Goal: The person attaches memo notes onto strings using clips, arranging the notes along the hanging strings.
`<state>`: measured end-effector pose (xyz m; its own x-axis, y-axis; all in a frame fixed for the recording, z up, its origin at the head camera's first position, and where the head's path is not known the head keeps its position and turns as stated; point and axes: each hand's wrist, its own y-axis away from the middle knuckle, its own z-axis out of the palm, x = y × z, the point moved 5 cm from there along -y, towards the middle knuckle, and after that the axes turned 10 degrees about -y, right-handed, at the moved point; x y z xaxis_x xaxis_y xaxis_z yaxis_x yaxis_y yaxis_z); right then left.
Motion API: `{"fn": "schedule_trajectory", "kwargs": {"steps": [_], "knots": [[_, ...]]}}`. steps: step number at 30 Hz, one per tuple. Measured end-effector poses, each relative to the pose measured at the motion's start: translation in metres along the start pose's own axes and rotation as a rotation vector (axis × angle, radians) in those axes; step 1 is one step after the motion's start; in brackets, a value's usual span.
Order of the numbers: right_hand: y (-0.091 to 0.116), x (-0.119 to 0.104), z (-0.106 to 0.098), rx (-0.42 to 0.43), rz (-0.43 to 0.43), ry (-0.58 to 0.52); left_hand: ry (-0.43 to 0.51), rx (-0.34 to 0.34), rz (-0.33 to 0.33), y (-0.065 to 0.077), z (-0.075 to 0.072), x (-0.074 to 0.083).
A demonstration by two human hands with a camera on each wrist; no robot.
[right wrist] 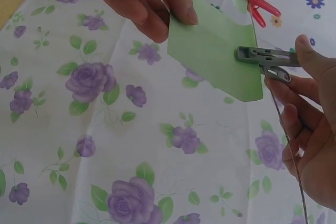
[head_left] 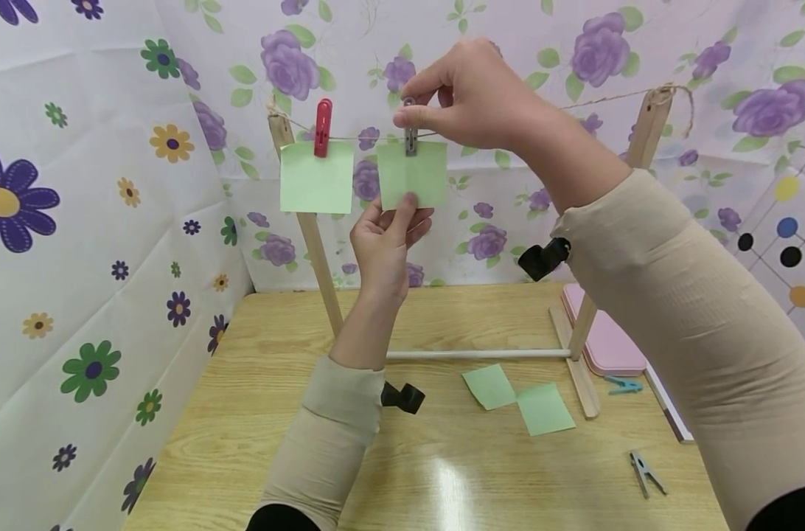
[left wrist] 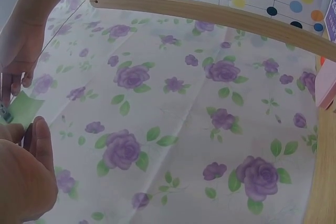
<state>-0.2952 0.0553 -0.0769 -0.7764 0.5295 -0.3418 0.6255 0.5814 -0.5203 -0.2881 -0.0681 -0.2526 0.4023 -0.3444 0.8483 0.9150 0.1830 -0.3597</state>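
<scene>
My left hand [head_left: 384, 247] pinches the lower edge of a green sticky note [head_left: 429, 173] between thumb and fingers. At the note's top edge, my right hand [head_left: 477, 96] pinches a grey clothespin [head_left: 410, 140] by its handle ends. In the right wrist view the jaws of this grey clothespin [right wrist: 262, 57] lie over the note's edge at the twine [right wrist: 286, 135]. To the left, a red clothespin [head_left: 322, 129] holds another green note [head_left: 317, 181] on the same line. The left wrist view shows only part of the held note [left wrist: 25, 108].
Two green notes [head_left: 489, 386] lie on the table [head_left: 283, 435] below the frame's white rod [head_left: 478, 355]. A blue clothespin [head_left: 623, 385], a grey clothespin [head_left: 646, 472] and a pink case [head_left: 604, 335] are at the right. Wooden posts [head_left: 319, 265] carry the twine.
</scene>
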Motion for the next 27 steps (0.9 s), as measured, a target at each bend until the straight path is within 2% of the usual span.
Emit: {"fn": "schedule_trajectory", "kwargs": {"steps": [6, 11, 15, 19, 23, 27], "knots": [[0.002, -0.001, 0.0, 0.041, -0.019, 0.015, -0.012, 0.011, -0.009, 0.0, -0.001, 0.0], [0.006, -0.001, -0.002, 0.164, -0.068, -0.007, -0.012, 0.019, -0.027, 0.0, -0.001, -0.002], [0.013, 0.0, -0.003, 0.277, -0.139, -0.037, -0.013, 0.022, -0.05, 0.0, -0.002, -0.005], [0.023, -0.001, -0.006, 0.428, -0.311, -0.017, -0.009, 0.028, -0.057, 0.001, -0.003, -0.005], [0.039, -0.002, -0.006, 0.645, -0.52, 0.004, -0.002, 0.019, -0.048, 0.002, -0.004, -0.005], [0.058, 0.0, 0.003, 0.823, -0.617, -0.043, 0.002, 0.002, -0.04, 0.001, -0.005, -0.006]]}}
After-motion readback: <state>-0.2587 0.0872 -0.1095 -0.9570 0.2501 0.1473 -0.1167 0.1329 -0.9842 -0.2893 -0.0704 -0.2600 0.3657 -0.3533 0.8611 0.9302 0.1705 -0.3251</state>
